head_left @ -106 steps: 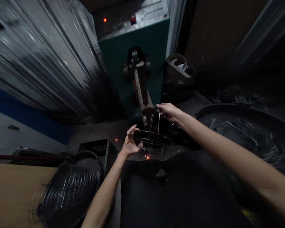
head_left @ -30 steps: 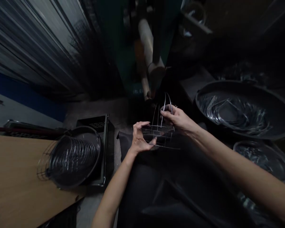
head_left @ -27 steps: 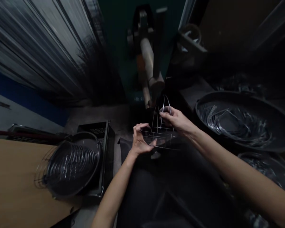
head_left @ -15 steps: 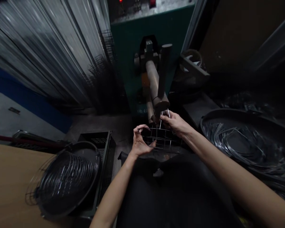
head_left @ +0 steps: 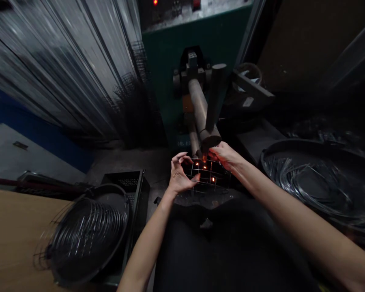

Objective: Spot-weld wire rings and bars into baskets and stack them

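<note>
I log: one wire frame (head_left: 211,170), in front of the green machine (head_left: 161,61); crossings formed, sparks (head_left: 213,179) glowing, remaining joints untellable. Left hand (head_left: 180,174): gripping frame. Right hand (head_left: 223,156): pinching a mostly hidden wire (head_left: 219,162), machine side.

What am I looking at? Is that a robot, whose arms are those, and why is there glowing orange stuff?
No robot here! Those are a person's bare arms, seen by a camera worn on their head, looking forward and down. The left hand is curled around the edge of a thin wire frame. The right hand is near the end of a metal cylinder on a big green machine. Its fingertips are too hidden to show what they hold. The orange specks look like hot sparks by the frame. On the left, a dark round pan holds curved wires; on the right, a wide dark pan holds more bent wires.
</note>
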Demonstrator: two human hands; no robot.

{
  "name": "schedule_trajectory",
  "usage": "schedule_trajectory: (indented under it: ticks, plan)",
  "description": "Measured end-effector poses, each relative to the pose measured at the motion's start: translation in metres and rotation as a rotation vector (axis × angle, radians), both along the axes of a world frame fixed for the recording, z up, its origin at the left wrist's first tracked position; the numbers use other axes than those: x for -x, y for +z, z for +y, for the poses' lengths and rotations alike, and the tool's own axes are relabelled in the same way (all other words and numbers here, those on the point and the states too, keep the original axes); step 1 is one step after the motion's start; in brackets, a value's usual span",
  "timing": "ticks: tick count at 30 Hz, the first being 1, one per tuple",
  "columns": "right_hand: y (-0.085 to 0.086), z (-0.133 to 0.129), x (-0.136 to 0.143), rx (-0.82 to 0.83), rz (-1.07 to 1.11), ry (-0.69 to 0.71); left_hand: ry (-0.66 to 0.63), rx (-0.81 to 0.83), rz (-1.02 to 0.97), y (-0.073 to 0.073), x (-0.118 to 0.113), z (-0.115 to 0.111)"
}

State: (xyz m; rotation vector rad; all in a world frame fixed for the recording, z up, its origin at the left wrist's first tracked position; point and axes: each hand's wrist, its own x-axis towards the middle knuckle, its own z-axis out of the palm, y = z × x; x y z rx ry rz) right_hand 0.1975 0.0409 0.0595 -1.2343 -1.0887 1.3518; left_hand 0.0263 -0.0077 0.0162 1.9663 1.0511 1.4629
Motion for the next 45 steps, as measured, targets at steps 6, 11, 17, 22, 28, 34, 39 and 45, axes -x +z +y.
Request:
schedule_trajectory:
  ticks: [6,11,17,22,28,34,39,45]
  plan:
    - [0.014,-0.005,0.000,0.086,0.156,-0.231,0.039,-0.046,0.056,0.002,0.005,0.000]
    - [0.017,-0.008,-0.002,0.173,0.201,-0.054,0.073,-0.014,0.079,-0.004,0.014,-0.001]
    - [0.012,-0.003,0.003,0.167,0.153,-0.039,0.116,-0.008,0.082,-0.009,0.020,0.000]
    - [0.010,0.005,0.011,0.093,0.114,-0.040,0.112,0.010,0.037,-0.007,0.024,0.001]
    - [0.010,0.010,0.017,0.086,0.092,-0.057,0.073,0.019,-0.024,-0.010,0.024,0.007]
    - [0.010,0.009,0.016,0.115,0.130,-0.067,0.013,0.033,-0.055,-0.013,0.027,0.011]
    - [0.024,0.038,0.000,0.258,0.186,-0.075,0.047,-0.008,0.128,-0.011,0.025,0.010]
    - [0.050,0.024,-0.040,0.303,0.272,-0.031,-0.147,-0.012,0.422,-0.015,0.038,-0.018]
